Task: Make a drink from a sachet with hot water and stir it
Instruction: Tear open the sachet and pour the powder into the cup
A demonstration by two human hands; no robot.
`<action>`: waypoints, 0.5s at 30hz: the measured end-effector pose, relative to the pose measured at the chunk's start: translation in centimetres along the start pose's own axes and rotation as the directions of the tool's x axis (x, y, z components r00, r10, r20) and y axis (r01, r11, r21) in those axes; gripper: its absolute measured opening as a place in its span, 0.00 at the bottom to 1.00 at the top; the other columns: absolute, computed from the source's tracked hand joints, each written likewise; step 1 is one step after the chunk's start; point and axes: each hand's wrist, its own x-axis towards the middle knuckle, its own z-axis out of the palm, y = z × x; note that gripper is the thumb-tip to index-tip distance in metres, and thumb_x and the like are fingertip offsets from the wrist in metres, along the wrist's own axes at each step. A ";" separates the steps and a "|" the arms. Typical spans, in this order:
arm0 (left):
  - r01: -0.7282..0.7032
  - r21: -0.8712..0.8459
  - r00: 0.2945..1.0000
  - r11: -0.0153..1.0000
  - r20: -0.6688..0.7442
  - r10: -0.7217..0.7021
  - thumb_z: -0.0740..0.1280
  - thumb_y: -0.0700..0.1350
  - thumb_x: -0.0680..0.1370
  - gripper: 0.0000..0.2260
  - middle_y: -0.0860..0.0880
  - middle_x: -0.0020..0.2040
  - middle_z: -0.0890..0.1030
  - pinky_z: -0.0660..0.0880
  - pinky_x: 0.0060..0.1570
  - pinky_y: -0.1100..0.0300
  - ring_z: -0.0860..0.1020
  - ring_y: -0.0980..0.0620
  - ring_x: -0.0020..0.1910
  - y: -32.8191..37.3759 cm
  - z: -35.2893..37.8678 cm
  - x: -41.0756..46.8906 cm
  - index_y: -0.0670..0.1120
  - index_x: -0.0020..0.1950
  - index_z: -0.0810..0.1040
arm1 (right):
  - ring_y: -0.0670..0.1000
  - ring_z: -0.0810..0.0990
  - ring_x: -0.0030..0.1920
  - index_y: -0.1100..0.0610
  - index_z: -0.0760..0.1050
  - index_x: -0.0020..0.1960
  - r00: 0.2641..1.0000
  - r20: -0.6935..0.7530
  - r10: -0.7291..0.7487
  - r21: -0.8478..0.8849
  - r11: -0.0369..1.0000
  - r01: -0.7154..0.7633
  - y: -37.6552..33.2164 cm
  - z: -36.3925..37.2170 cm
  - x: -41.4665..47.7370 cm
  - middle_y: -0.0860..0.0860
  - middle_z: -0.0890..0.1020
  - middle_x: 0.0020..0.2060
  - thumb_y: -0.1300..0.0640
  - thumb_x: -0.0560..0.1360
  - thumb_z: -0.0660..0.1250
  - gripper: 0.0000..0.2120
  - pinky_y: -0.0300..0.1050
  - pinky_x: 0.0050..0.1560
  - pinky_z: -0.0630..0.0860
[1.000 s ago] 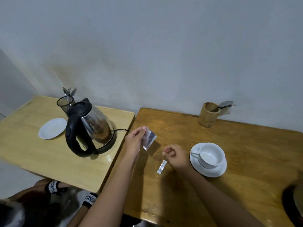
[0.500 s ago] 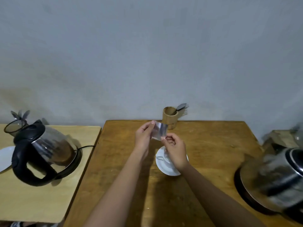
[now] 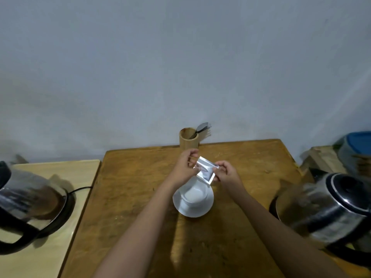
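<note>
A small silver sachet (image 3: 205,169) hangs tilted just above a white cup (image 3: 195,194) that stands on a white saucer (image 3: 192,211) in the middle of the dark wooden table (image 3: 128,197). My left hand (image 3: 185,166) pinches the sachet's left edge and my right hand (image 3: 226,172) pinches its right edge. The cup's inside looks white; I cannot tell whether anything is in it. A glass kettle with a black handle (image 3: 30,205) stands on its base at the left, blurred.
A bamboo holder (image 3: 188,138) with a spoon and a fork stands at the table's far edge by the wall. A second kettle with a steel band (image 3: 329,209) sits at the right edge. A lighter wooden table (image 3: 60,247) adjoins on the left.
The view swung right, so the cup is now centred. My right hand left the torn strip on the table and joined the left hand on the sachet, which moved over the cup.
</note>
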 end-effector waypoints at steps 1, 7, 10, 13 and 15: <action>-0.023 0.085 0.999 0.996 0.026 0.021 0.69 0.32 0.71 0.24 0.50 0.57 0.72 0.73 0.44 0.73 0.73 0.56 0.51 -0.1 0.1 0.3 0.45 0.65 0.71 | 0.44 0.76 0.30 0.61 0.72 0.48 1.000 0.023 -0.005 -0.078 0.997 0.007 0.1 -0.3 0.3 0.51 0.75 0.34 0.67 0.77 0.61 0.04 0.34 0.30 0.72; -0.066 0.395 0.995 0.916 0.094 0.031 0.67 0.36 0.73 0.09 0.46 0.53 0.80 0.73 0.54 0.58 0.76 0.50 0.53 -1.1 0.3 0.9 0.43 0.51 0.81 | 0.44 0.66 0.30 0.58 0.72 0.43 0.968 0.224 -0.111 -0.454 0.867 0.205 -0.3 -0.8 1.5 0.47 0.69 0.29 0.65 0.75 0.62 0.04 0.37 0.31 0.62; -0.056 0.408 0.995 0.911 0.097 0.017 0.66 0.38 0.74 0.07 0.45 0.50 0.82 0.73 0.51 0.59 0.77 0.51 0.49 -2.2 0.2 0.6 0.43 0.48 0.82 | 0.44 0.65 0.28 0.59 0.71 0.40 0.925 0.348 -0.156 -0.523 0.787 0.329 -0.7 -0.3 2.0 0.46 0.67 0.27 0.67 0.75 0.62 0.06 0.35 0.30 0.64; -0.017 0.394 0.996 0.919 0.088 -0.019 0.68 0.39 0.74 0.06 0.45 0.47 0.83 0.74 0.49 0.57 0.79 0.49 0.47 -3.1 0.1 0.1 0.43 0.49 0.83 | 0.40 0.66 0.29 0.64 0.75 0.44 0.896 0.421 -0.141 -0.590 0.708 0.388 -1.0 0.2 2.5 0.44 0.68 0.28 0.66 0.75 0.61 0.05 0.34 0.30 0.63; 0.017 0.357 0.996 0.934 0.077 -0.047 0.69 0.40 0.74 0.06 0.45 0.43 0.82 0.73 0.45 0.58 0.77 0.50 0.43 -3.6 0.1 -0.3 0.42 0.49 0.83 | 0.41 0.67 0.31 0.63 0.76 0.46 0.878 0.464 -0.116 -0.612 0.676 0.412 -1.2 0.7 2.8 0.43 0.69 0.29 0.65 0.75 0.61 0.05 0.33 0.31 0.63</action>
